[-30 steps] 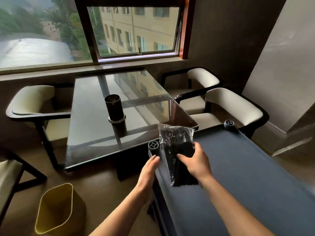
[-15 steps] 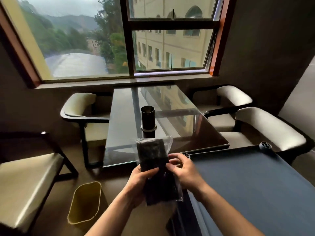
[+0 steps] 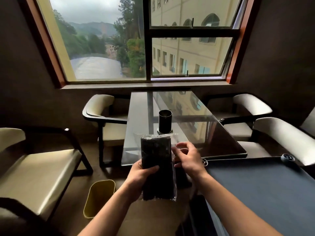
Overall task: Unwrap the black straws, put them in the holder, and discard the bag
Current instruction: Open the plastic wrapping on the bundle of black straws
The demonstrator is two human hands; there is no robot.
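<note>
Centrally, low in the frame, the left hand [image 3: 141, 174] grips the bag of black straws [image 3: 156, 160] upright around its middle. The right hand [image 3: 187, 159] curls at its upper right edge; whether it pinches the plastic I cannot tell. Just above, the black holder [image 3: 165, 122] stands on the glass table [image 3: 139, 116]; a yellow bin [image 3: 100, 198] sits lower left.
</note>
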